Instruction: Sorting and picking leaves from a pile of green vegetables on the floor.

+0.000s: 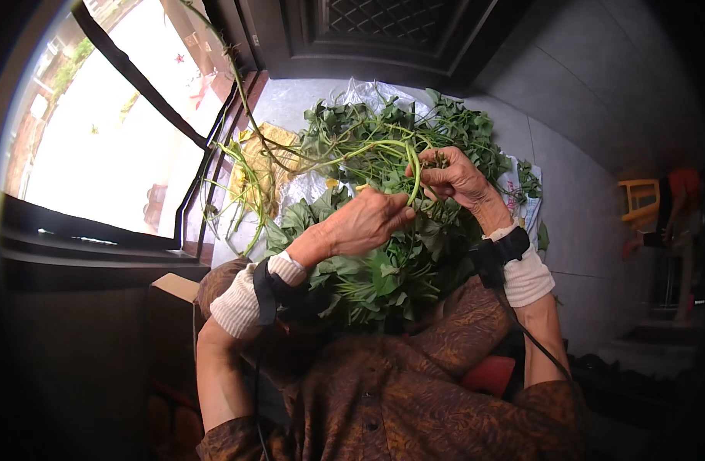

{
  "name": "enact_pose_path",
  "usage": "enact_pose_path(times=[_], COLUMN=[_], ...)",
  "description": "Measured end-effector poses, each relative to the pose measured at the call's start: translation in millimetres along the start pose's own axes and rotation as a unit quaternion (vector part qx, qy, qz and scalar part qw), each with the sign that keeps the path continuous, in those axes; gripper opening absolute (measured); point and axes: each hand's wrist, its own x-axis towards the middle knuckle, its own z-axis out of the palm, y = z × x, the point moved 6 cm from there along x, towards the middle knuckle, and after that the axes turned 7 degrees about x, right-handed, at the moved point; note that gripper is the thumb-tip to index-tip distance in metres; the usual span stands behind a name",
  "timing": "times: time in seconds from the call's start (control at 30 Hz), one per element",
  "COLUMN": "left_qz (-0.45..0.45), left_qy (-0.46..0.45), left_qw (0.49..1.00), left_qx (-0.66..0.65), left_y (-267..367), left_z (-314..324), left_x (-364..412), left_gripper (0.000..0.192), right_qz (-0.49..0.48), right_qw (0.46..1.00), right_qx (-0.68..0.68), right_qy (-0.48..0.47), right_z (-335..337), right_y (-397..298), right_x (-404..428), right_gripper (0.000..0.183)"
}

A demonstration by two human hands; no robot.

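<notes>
A long green vine stem [413,164], bent into a loop, runs between my two hands. My left hand [367,220] is closed around its lower end. On the other side of the loop, my right hand [453,177] pinches the vine near a small dark leafy tip [436,160]. From the loop the vine trails left and up past the doorway. Beneath both hands lies a large heap of leafy green vines [445,227]. A bunch of leaves with pale green stalks [381,285] is nearest my lap.
White woven plastic sacking [306,189] lies under the greens. A yellow cloth [272,144] with bare stems [248,199] on it is at the left, beside an open doorway [127,144]. A dark panelled door [375,34] stands ahead. Another person [678,193] and a yellow chair [639,201] are far right.
</notes>
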Motion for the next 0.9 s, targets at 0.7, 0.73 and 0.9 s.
enact_pose_path(times=[0.7,0.73,0.9], left_qz=[0.069,0.067,0.074], left_qy=[-0.004,-0.003,0.015], left_qw=[0.996,0.996,0.987], left_qx=[0.058,0.058,0.138], left_y=[-3.1,-3.7,-9.5], left_z=[32.1,32.4,19.7], left_x=[-5.4,-6.0,2.0], left_gripper=[0.027,0.027,0.023], right_qz=[0.097,0.111,-0.161], right_qw=[0.865,0.877,0.719], right_qx=[-0.483,-0.457,-0.654], right_qy=[0.091,0.104,0.173], right_z=[-8.4,-10.6,-30.7], right_y=[-33.7,-33.7,-40.2], right_x=[9.4,7.6,19.8], right_gripper=[0.025,0.024,0.018])
